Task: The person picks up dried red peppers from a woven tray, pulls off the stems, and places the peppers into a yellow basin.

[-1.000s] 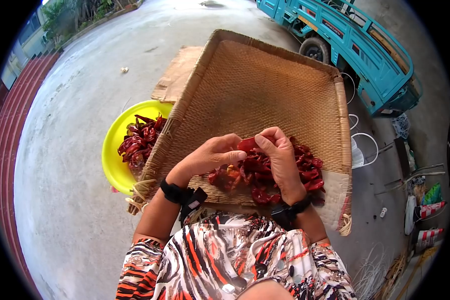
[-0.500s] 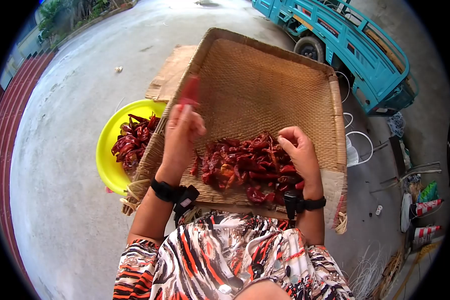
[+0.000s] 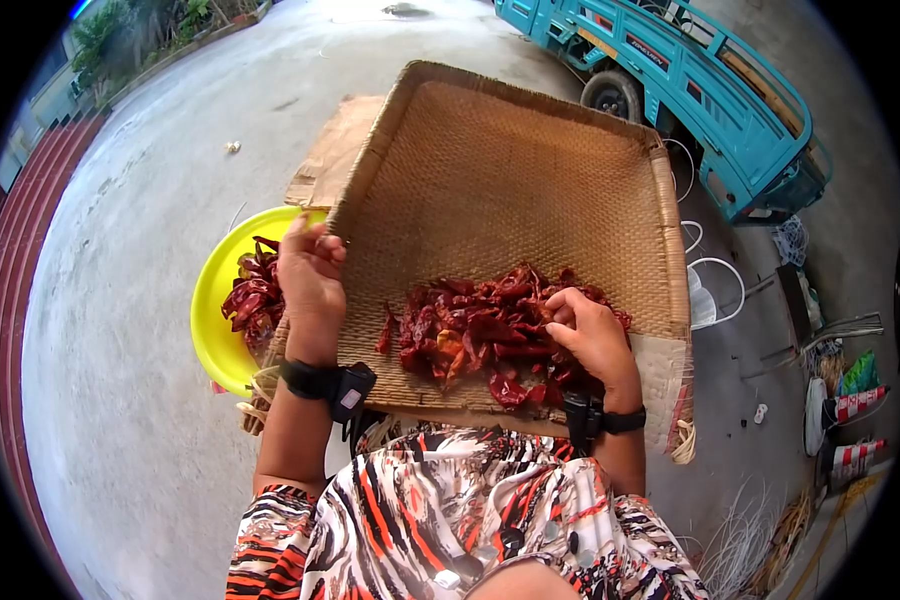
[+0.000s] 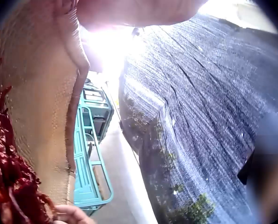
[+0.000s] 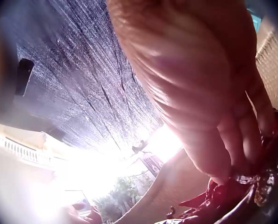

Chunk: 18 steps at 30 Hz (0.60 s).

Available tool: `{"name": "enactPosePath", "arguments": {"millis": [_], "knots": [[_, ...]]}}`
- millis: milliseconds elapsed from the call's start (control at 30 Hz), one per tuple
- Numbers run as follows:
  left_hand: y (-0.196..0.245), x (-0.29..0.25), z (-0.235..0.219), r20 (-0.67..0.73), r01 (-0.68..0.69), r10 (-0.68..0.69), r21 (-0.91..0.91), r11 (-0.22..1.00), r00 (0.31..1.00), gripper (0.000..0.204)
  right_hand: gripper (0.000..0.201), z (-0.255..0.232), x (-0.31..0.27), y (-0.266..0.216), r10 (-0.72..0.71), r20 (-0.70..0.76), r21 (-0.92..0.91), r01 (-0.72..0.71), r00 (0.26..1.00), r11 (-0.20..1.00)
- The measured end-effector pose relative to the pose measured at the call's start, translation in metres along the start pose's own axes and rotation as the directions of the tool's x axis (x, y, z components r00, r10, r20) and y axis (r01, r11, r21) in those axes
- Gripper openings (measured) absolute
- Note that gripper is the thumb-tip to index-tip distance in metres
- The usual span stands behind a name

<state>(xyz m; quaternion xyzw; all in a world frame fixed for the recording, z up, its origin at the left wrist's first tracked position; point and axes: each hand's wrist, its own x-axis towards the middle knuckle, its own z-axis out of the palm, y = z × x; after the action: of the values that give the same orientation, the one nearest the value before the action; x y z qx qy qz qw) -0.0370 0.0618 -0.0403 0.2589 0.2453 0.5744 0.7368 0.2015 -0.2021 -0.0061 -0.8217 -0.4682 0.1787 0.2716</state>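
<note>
Dried red chili peppers (image 3: 480, 330) lie in a heap in the near part of a large woven basket tray (image 3: 490, 180). My right hand (image 3: 595, 340) is down at the right side of this heap, and in the right wrist view its thumb and fingers pinch a dried red chili pepper (image 5: 223, 196). At the tray's left rim, my left hand (image 3: 312, 280) is raised with loosely bent fingers and no pepper showing in it. It overlaps a yellow basin (image 3: 210, 320) that holds more dried red peppers (image 3: 253, 295).
A flat piece of cardboard (image 3: 335, 155) lies past the basin, beside the tray. Beyond the tray's far right corner stands a blue-green cargo vehicle (image 3: 690, 90). A white bucket (image 3: 705, 300) sits to the right, and red-and-white cones (image 3: 855, 405) lie farther right.
My hands have parted. The left hand carried a red pepper leftward from the tray to the basin side, and that pepper no longer shows. The right hand has settled onto the heap.
</note>
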Motion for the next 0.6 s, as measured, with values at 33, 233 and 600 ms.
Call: {"name": "enactPosePath", "arguments": {"millis": [33, 233, 600], "knots": [[-0.006, -0.001, 0.0, 0.121, 0.006, -0.019, 0.109, 0.994, 0.992, 0.031, 0.028, 0.0, 0.0, -0.001, -0.003, -0.013, 0.065, 0.004, 1.0, 0.998], [-0.013, -0.04, 0.038, 0.47, 0.01, -0.348, 0.584, 0.812, 0.812, 0.025, 0.021, 0.008, 0.004, -0.015, -0.072, -0.067, 0.444, 0.094, 0.995, 0.891], [-0.015, -0.05, 0.04, 0.64, -0.093, -0.597, 0.716, 0.692, 0.484, 0.029, 0.017, 0.026, 0.003, -0.051, -0.19, -0.033, 0.607, 0.17, 0.981, 0.776]]}}
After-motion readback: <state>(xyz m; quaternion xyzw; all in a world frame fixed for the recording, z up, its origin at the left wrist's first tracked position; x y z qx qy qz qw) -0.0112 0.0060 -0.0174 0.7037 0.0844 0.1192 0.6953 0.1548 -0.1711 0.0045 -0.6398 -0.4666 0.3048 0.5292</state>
